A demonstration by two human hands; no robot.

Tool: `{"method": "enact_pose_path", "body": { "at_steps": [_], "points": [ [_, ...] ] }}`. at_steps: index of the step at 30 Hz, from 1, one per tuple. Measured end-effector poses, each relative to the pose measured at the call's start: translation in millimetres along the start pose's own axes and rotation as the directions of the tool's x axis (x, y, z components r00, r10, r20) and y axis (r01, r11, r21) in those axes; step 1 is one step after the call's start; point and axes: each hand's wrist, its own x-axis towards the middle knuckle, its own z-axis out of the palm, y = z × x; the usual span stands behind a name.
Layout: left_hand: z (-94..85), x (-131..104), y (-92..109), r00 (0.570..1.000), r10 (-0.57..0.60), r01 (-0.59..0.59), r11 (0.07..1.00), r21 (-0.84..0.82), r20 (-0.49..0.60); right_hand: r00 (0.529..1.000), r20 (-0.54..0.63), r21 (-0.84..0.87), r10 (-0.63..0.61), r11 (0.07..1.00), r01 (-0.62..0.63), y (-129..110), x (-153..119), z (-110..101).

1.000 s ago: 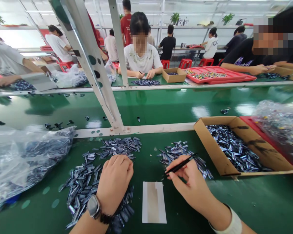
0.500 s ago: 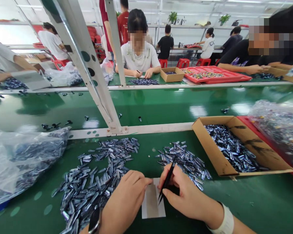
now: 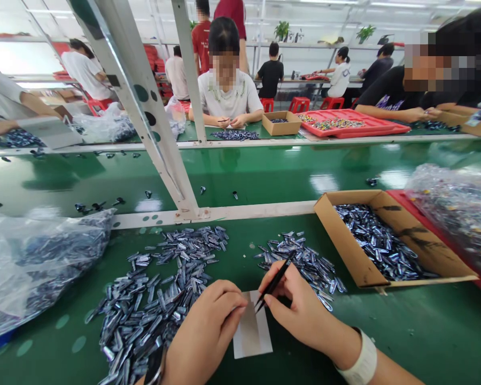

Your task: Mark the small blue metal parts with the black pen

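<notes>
My right hand (image 3: 296,305) is closed around black tweezers (image 3: 276,282), whose tips point down over a small card (image 3: 253,334) with a greyish middle strip. At the card's upper left edge is my left hand (image 3: 212,326), fingers curled and pinched together; whatever may be between the fingertips is too small to make out. A large pile of dark shiny clips (image 3: 144,310) spreads to the left of my left hand. Beyond my right hand lies a smaller clip pile (image 3: 300,259).
Right, a cardboard box (image 3: 355,262) of clips stands by a bulging plastic bag (image 3: 457,208). Another clip-filled bag (image 3: 36,256) lies left. A metal post (image 3: 144,107) rises before a green belt (image 3: 264,171) carrying scattered clips. People sit opposite.
My right hand and the tweezers have shifted slightly up and left, with the tips higher over the card. My left fingers have curled inward. Clips on the belt have moved right.
</notes>
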Motion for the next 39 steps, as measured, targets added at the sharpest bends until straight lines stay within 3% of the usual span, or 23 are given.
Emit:
{"method": "enact_pose_path", "body": {
  "at_steps": [7, 15, 26, 39],
  "points": [
    [1.9, -2.5, -2.4, 0.991, -0.131, 0.131, 0.989, -0.067, 0.003, 0.996, -0.060, 0.075, 0.068, 0.995, -0.063, 9.4, 3.0, 0.1],
    [4.3, -0.9, -1.5, 0.993, -0.082, 0.070, 0.988, 0.140, 0.084, 0.989, -0.095, 0.049, 0.118, 0.992, -0.114, 7.0, 5.4, 0.3],
    [4.3, -1.5, -3.4, 0.991, -0.056, 0.043, 0.993, 0.111, 0.121, 0.987, -0.103, 0.054, 0.125, 0.991, -0.120, 10.8, 7.4, 0.4],
    [2.9, 0.4, -1.2, 0.989, -0.105, 0.102, 0.994, 0.037, 0.102, 0.978, -0.081, 0.104, 0.191, 0.978, -0.183, 8.8, 9.5, 2.0]
  ]
}}
